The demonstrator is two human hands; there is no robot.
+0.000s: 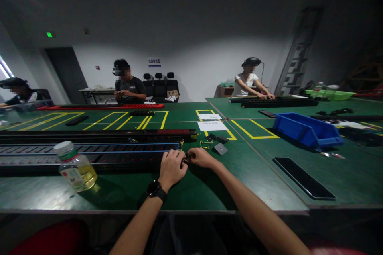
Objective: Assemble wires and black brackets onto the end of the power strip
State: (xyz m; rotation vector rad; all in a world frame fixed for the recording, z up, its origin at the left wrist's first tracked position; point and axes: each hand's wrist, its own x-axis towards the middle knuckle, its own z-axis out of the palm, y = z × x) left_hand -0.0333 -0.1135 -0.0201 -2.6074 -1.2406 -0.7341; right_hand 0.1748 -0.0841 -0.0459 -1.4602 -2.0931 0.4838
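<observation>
A long black rail (89,153) with rows of sockets and blue wires lies across the green table (209,191). My left hand (172,167), with a black watch on its wrist, is curled closed at the rail's right end. My right hand (202,156) is closed in a pinch just beside it, on a small dark part at the rail's end that I cannot make out. The two hands nearly touch. A small grey square plate (220,148) and yellow-green wire pieces (206,143) lie just beyond my right hand.
A plastic bottle (76,166) of yellowish liquid stands at the left front. A blue bin (306,129) and a flat black strip (303,178) lie at the right. White papers (212,125) sit in yellow floor-tape boxes. Three other people work at far tables.
</observation>
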